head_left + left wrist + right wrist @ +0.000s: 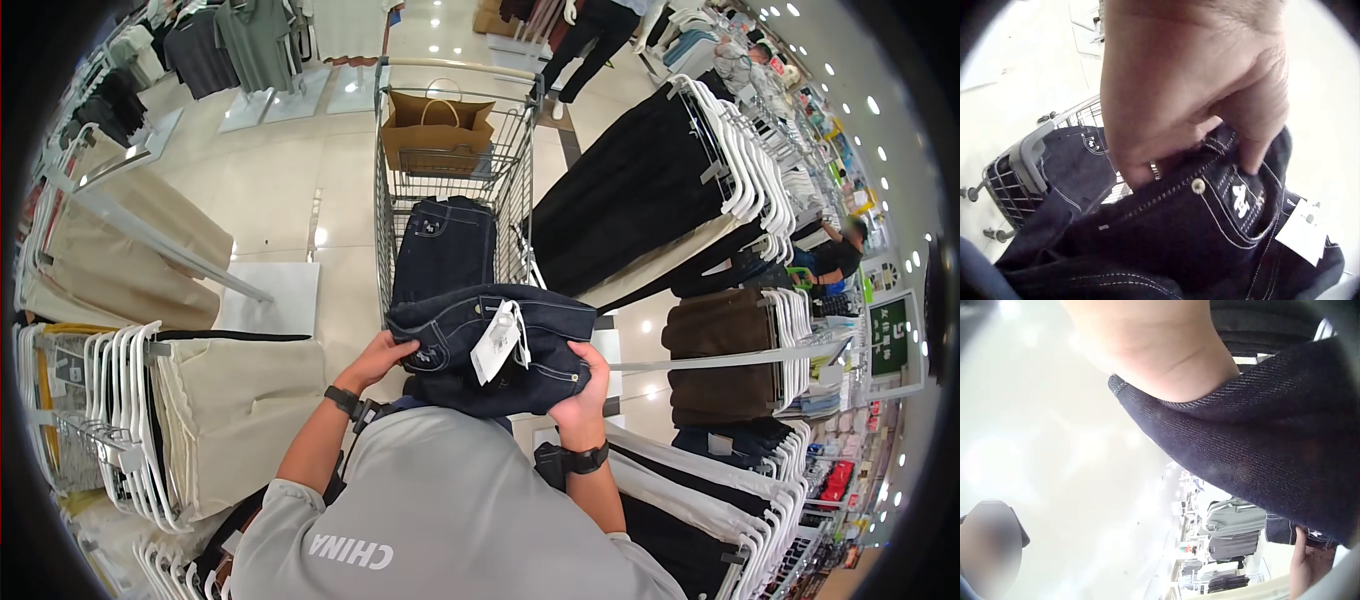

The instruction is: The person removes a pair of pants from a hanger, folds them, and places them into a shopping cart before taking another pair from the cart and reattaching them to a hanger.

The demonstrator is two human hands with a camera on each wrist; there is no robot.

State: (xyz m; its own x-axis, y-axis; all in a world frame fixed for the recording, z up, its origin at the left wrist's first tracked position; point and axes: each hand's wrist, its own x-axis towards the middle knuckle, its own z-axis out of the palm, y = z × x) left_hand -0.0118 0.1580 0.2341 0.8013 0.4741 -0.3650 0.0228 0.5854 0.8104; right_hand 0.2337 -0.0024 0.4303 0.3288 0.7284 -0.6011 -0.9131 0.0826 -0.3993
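Note:
Dark denim jeans (455, 325) with white stitching and a white paper tag (497, 342) are held up in front of the body, bunched at the waist. The left hand (377, 362) pinches their left end beside a pocket; in the left wrist view that hand (1197, 81) grips the waistband near a metal button and a white pocket emblem. At the right end, the right hand (583, 385) grips the cloth, while in the right wrist view the hand (1160, 350) has its fingers hidden behind the denim (1229, 444). Another folded dark pair (445, 250) lies in the cart.
A metal shopping cart (527, 170) stands just ahead, with a brown paper bag (437, 130) at its far end. Racks of black trousers (630, 180) and brown trousers (720, 340) flank the right, cream trousers (240, 400) the left. A person in dark trousers (590, 45) stands beyond.

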